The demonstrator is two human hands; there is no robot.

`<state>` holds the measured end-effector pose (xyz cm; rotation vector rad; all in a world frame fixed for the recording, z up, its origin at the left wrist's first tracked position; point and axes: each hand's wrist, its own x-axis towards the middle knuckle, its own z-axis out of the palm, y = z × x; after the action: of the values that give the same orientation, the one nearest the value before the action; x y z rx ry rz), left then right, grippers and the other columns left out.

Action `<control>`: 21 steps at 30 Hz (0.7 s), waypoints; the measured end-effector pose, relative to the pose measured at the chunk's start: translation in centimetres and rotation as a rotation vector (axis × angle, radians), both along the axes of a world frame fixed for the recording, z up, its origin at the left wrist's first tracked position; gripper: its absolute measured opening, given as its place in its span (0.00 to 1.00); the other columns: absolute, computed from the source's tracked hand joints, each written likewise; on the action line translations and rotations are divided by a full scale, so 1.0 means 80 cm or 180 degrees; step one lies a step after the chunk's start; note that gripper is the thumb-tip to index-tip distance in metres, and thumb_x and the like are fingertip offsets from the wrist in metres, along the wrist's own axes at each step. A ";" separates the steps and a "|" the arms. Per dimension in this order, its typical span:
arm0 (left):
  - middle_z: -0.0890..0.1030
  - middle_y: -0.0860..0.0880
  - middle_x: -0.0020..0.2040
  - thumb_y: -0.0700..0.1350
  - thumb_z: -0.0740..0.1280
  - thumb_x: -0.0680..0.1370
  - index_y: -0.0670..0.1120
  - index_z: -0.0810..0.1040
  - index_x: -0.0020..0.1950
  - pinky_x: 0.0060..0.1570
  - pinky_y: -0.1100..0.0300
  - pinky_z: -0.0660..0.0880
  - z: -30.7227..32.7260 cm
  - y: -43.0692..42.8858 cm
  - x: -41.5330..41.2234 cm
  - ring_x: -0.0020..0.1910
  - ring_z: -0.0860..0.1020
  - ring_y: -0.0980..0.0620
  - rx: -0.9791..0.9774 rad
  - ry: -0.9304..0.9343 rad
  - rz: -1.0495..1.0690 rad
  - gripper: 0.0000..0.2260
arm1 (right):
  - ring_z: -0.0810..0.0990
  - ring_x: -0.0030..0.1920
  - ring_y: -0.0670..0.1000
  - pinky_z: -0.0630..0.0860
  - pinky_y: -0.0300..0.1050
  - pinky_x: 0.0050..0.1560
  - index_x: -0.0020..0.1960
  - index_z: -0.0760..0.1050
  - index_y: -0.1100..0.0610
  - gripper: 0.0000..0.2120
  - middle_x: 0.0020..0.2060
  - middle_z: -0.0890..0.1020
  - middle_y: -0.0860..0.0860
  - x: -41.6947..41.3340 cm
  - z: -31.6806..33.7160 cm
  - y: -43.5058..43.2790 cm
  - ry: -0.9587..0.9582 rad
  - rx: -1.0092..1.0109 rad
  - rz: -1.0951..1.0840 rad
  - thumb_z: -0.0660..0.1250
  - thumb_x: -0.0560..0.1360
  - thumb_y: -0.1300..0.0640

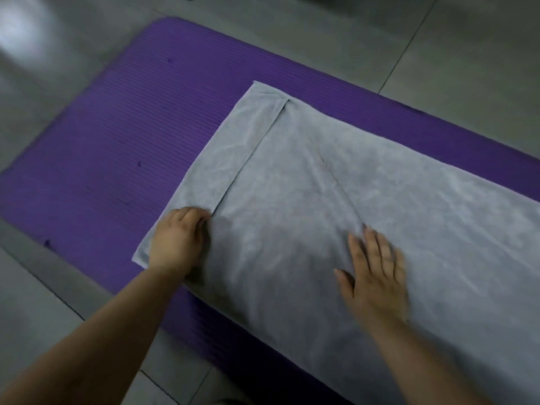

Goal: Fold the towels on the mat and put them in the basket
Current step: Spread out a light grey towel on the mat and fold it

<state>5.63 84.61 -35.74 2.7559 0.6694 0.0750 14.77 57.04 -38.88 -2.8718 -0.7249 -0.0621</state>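
Note:
A large grey towel (336,200) lies spread on the purple mat (117,135), folded in two layers, with the lower layer showing as a strip along its left side. My left hand (178,238) sits at the near left corner, its fingers curled onto the edge of the upper layer. My right hand (377,273) lies flat on the towel with straight, spread fingers, blurred by motion. No basket is in view.
Grey floor tiles (438,54) surround the mat on all sides. The mat's left half is bare purple foam with a few small dents. The towel runs off the right edge of the view.

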 end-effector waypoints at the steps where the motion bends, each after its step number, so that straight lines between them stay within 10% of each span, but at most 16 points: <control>1: 0.83 0.40 0.39 0.45 0.54 0.70 0.39 0.82 0.42 0.41 0.54 0.75 0.002 0.003 -0.006 0.38 0.81 0.40 0.0131 0.0109 -0.0328 0.18 | 0.64 0.64 0.59 0.47 0.50 0.70 0.65 0.64 0.57 0.28 0.63 0.72 0.61 -0.009 0.005 -0.004 -0.0066 0.0055 0.0054 0.38 0.79 0.41; 5: 0.82 0.42 0.48 0.56 0.57 0.70 0.42 0.82 0.49 0.49 0.45 0.75 -0.003 0.008 -0.043 0.48 0.80 0.40 0.0022 0.0080 -0.0299 0.23 | 0.66 0.60 0.58 0.48 0.48 0.71 0.60 0.66 0.56 0.21 0.61 0.67 0.57 -0.048 0.010 -0.007 -0.0341 0.0301 0.0495 0.51 0.74 0.43; 9: 0.71 0.35 0.64 0.49 0.56 0.79 0.36 0.71 0.65 0.65 0.49 0.62 0.011 -0.006 -0.065 0.65 0.68 0.39 -0.1007 -0.0656 0.1801 0.21 | 0.71 0.47 0.53 0.67 0.46 0.50 0.48 0.68 0.52 0.25 0.49 0.74 0.52 -0.085 0.017 -0.002 -0.0099 0.0268 0.1208 0.69 0.58 0.40; 14: 0.79 0.38 0.54 0.45 0.63 0.77 0.39 0.77 0.57 0.57 0.47 0.70 0.010 0.017 -0.076 0.56 0.74 0.37 -0.0975 0.0301 0.2049 0.13 | 0.69 0.37 0.47 0.71 0.38 0.36 0.34 0.73 0.49 0.25 0.30 0.76 0.45 -0.128 0.021 0.009 0.0554 -0.0108 0.1829 0.77 0.44 0.39; 21: 0.76 0.33 0.57 0.39 0.63 0.76 0.37 0.75 0.58 0.56 0.48 0.69 0.025 0.039 -0.067 0.57 0.74 0.35 -0.0949 0.0034 0.2473 0.12 | 0.72 0.22 0.41 0.63 0.34 0.21 0.25 0.73 0.51 0.19 0.21 0.74 0.44 -0.133 0.027 0.019 0.0980 -0.0365 0.2181 0.79 0.43 0.46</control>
<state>0.24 87.75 -33.73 2.0742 1.5664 0.1144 4.17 58.58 -36.75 -2.4732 -1.6131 0.5083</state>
